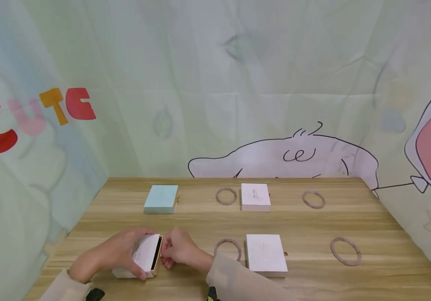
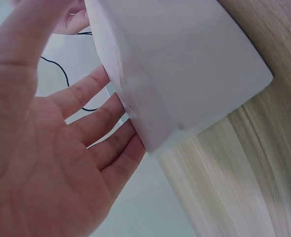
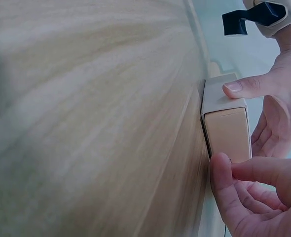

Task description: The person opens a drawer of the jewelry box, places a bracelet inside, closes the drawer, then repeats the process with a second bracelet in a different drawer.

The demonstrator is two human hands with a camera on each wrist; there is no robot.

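Note:
A white drawer-style gift box (image 1: 145,254) stands at the near left of the table. My left hand (image 1: 119,250) grips its sleeve, thumb on the near side and fingers round the far side. The tan drawer (image 1: 156,267) sticks out a little at the right end, and a dark strip of its inside shows. My right hand (image 1: 181,247) pinches at that end with thumb and forefinger, at the pull tab, mostly hidden by the fingertips. The right wrist view shows the tan drawer front (image 3: 228,133) just above the pinch. In the left wrist view, the fingers lie along the box's white side (image 2: 185,64).
A light blue box (image 1: 161,198) sits behind the hands. Two more white boxes, one far (image 1: 255,196) and one near (image 1: 266,254), stand to the right. Several rings lie among them, including a far ring (image 1: 235,196) and a right ring (image 1: 359,253). A printed curtain (image 1: 144,104) hangs behind the table.

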